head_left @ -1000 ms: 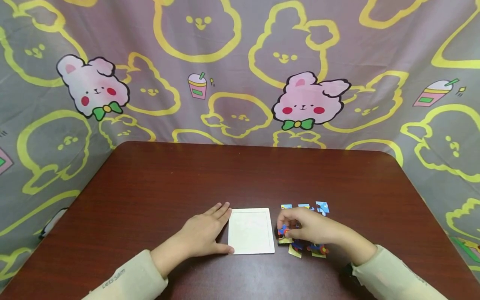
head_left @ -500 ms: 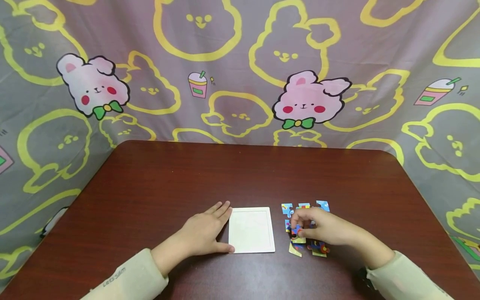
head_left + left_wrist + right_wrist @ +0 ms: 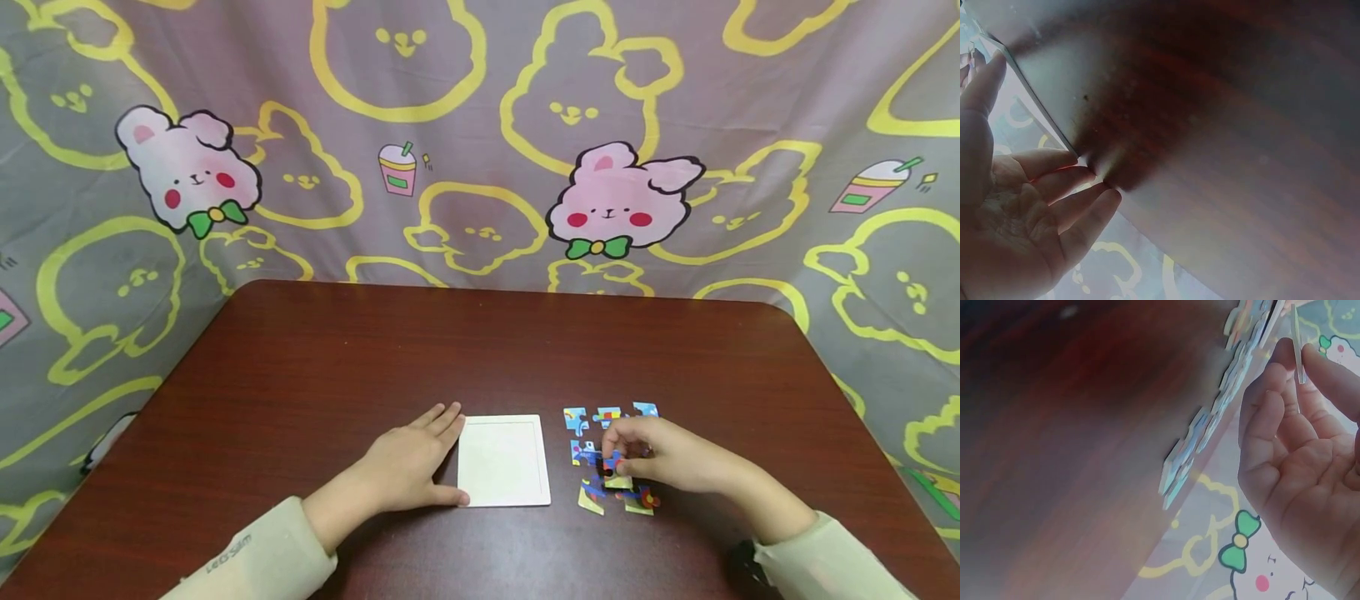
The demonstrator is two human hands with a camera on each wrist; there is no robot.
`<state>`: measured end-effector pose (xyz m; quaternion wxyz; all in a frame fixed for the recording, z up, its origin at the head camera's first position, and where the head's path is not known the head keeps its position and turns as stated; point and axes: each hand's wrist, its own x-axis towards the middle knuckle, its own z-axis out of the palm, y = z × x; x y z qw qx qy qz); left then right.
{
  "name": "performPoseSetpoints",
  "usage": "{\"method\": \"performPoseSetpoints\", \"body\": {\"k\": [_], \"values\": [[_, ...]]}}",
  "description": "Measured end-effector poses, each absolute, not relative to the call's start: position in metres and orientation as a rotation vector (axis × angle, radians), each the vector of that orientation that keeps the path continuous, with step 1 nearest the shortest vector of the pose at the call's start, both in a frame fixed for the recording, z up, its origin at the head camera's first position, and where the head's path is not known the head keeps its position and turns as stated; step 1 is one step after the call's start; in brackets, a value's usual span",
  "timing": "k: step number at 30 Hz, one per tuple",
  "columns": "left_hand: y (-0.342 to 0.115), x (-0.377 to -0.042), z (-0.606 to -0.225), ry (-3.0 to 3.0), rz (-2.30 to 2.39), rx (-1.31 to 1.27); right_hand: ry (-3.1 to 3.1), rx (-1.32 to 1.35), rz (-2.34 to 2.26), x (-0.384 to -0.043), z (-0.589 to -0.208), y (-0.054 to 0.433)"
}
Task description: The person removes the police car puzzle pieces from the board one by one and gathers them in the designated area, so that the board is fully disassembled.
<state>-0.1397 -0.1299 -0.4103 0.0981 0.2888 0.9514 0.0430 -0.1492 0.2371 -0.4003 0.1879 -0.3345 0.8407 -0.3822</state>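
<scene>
A white square puzzle tray [image 3: 501,463], with a thin line framing its bare inside, lies on the table. My left hand [image 3: 408,465] rests along its left side, fingers straight and spread. In the left wrist view, the thumb [image 3: 986,84] touches one corner and the index fingertip the other. My right hand [image 3: 663,454] pinches a blue, red and yellow puzzle piece [image 3: 618,473] between thumb and fingers. Seen edge-on in the right wrist view, that piece [image 3: 1298,347] is raised off the table. Below it lie several loose puzzle pieces [image 3: 575,420], some hidden by the hand.
The dark red-brown wooden table [image 3: 480,358] has rounded far corners. A grey curtain [image 3: 480,133] printed with rabbits and drink cups hangs behind and on both sides. Another loose piece [image 3: 591,500] lies at the near side of the group, right of the tray.
My right hand has moved right with the pinched piece, from beside the tray to over the loose pieces, uncovering those on the left. My left hand and the tray have not moved.
</scene>
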Motion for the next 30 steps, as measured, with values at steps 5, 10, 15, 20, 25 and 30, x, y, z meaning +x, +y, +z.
{"method": "performPoseSetpoints", "body": {"k": [5, 10, 15, 20, 25, 30], "values": [[-0.13, -0.14, -0.41, 2.82, 0.125, 0.859, 2.402, -0.938, -1.062, -0.149, -0.402, 0.245], [-0.13, -0.139, -0.41, 2.821, 0.127, 0.866, 2.407, -0.934, -1.067, -0.149, -0.4, 0.254], [-0.129, -0.139, -0.41, 2.823, 0.128, 0.863, 2.395, -0.897, -1.068, -0.149, -0.398, 0.263], [-0.129, -0.139, -0.41, 2.826, 0.125, 0.862, 2.376, -0.877, -1.102, -0.147, -0.397, 0.272], [-0.129, -0.139, -0.41, 2.821, 0.127, 0.863, 2.348, -0.862, -1.133, -0.145, -0.399, 0.282], [-0.13, -0.139, -0.411, 2.823, 0.132, 0.865, 2.308, -0.855, -1.158, -0.141, -0.403, 0.29]]}}
